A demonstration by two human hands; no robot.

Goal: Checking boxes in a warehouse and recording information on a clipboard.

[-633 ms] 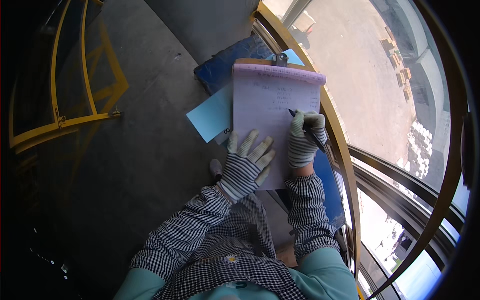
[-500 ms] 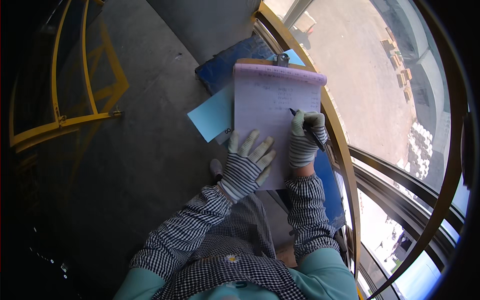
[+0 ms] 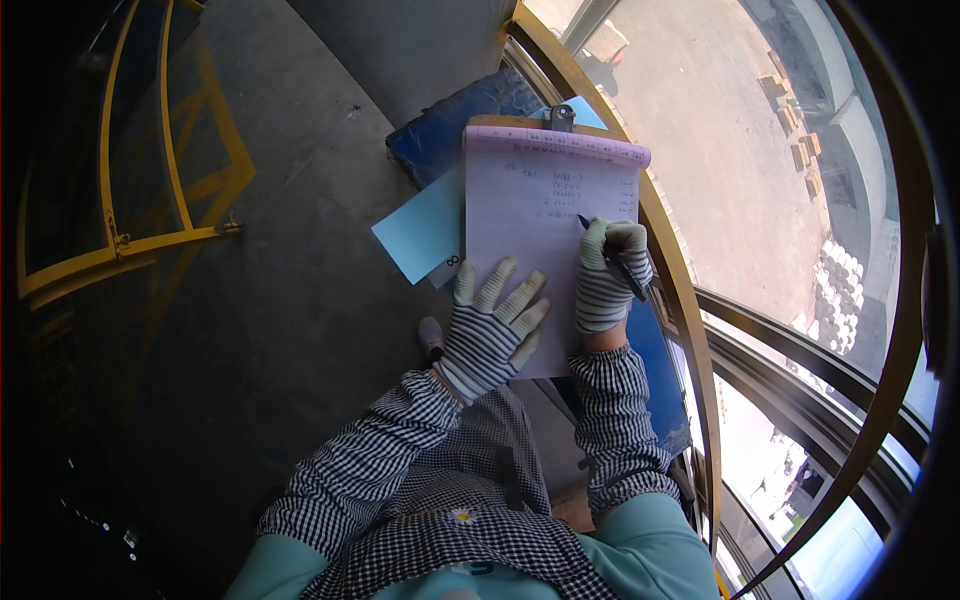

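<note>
A pad of pale pinkish paper (image 3: pixel 520 240), its top sheets rolled over, is held by the metal clip (image 3: pixel 561 118) of a brown clipboard. Handwritten lines cover its upper part. My left hand (image 3: pixel 490 325), in a striped glove with pale fingertips, lies flat on the lower left of the sheet with fingers spread. In a matching glove, my right hand (image 3: pixel 608 275) grips a dark pen (image 3: pixel 627 275). The pen's tip is at the end of the lowest written line. Most of the clipboard lies hidden beneath the paper.
Light blue sheets (image 3: pixel 415 232) stick out left of the clipboard. Underneath is a worn blue surface (image 3: pixel 450 125). A curved yellow-brown rail (image 3: pixel 690 320) and window frames run along the right. Yellow metal railing (image 3: pixel 150 245) stands at the left over grey floor.
Both hands keep nearly the same place on the paper, and the pen stays in my right hand. The whole view has shifted very slightly.
</note>
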